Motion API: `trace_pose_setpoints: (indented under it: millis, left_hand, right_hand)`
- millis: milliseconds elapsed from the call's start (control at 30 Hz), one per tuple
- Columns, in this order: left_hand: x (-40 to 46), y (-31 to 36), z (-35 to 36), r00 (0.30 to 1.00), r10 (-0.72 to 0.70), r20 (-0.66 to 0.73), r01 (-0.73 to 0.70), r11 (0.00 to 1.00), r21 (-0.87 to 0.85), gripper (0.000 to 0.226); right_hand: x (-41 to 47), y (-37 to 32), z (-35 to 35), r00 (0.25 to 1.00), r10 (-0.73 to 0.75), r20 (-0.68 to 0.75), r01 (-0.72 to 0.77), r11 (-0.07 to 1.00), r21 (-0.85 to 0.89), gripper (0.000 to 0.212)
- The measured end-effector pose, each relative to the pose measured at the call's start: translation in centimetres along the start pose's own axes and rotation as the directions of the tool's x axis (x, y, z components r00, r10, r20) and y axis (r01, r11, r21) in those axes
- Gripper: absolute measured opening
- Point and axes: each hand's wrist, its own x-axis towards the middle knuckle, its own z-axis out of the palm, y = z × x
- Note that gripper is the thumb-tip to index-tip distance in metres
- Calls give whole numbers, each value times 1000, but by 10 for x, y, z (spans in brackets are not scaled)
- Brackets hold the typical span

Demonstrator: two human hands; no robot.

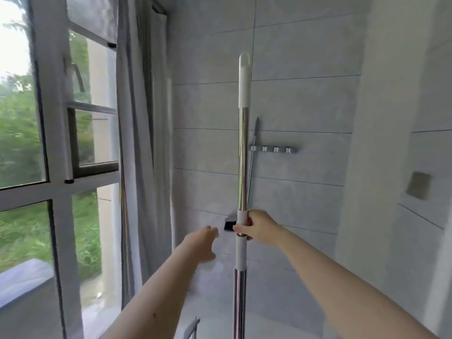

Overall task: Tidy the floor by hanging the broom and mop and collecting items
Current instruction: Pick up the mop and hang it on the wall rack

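Leftmost, a window and grey curtain. Next, the left hand reaches forward, fingers loose, holding nothing. Just right of it, the right hand grips an upright metal pole at its white collar. Behind, on the tiled wall, a rack holds a thin handle.

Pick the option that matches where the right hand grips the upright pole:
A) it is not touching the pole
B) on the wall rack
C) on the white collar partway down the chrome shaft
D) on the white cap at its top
C: the right hand curls round the white collar of the chrome pole, far below the white cap.
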Motion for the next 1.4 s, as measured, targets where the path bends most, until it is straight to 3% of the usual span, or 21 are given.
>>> trace_pose_setpoints:
  millis: [100, 233, 533, 700, 1000, 1167, 1267, 1400]
  left_hand:
    - [50, 39, 25, 989, 71, 130, -45, 979, -199, 62]
    - [110, 87, 47, 958, 198, 207, -125, 939, -321, 55]
    - [260, 139, 53, 891, 410, 195, -274, 827, -490, 43]
    - [328, 171, 64, 876, 455, 157, -316, 791, -524, 45]
    - [441, 202, 95, 863, 475, 171, -326, 784, -528, 41]
    - [508, 215, 104, 887, 421, 187, -278, 813, -512, 44]
    - [543, 220, 98, 919, 368, 144, -247, 819, -517, 44]
    - [583, 226, 82, 955, 297, 8, -235, 771, -592, 36]
  right_hand:
    - [18, 28, -36, 997, 16, -77, -18, 1000, -26, 14]
    - [53, 61, -75, 980, 29, -196, -47, 995, -87, 24]
    - [146, 116, -152, 910, 47, -412, -76, 996, -55, 15]
    - [191, 144, -199, 849, 76, -523, -132, 989, -71, 26]
    - [281, 209, -255, 776, 49, -629, -84, 996, -25, 33]
    - [343, 243, -300, 799, 28, -600, -25, 1000, 13, 30]
    - [378, 260, -317, 822, 21, -570, -25, 1000, 2, 18]
    - [416, 285, -327, 827, -1, -561, -14, 1000, -23, 21]
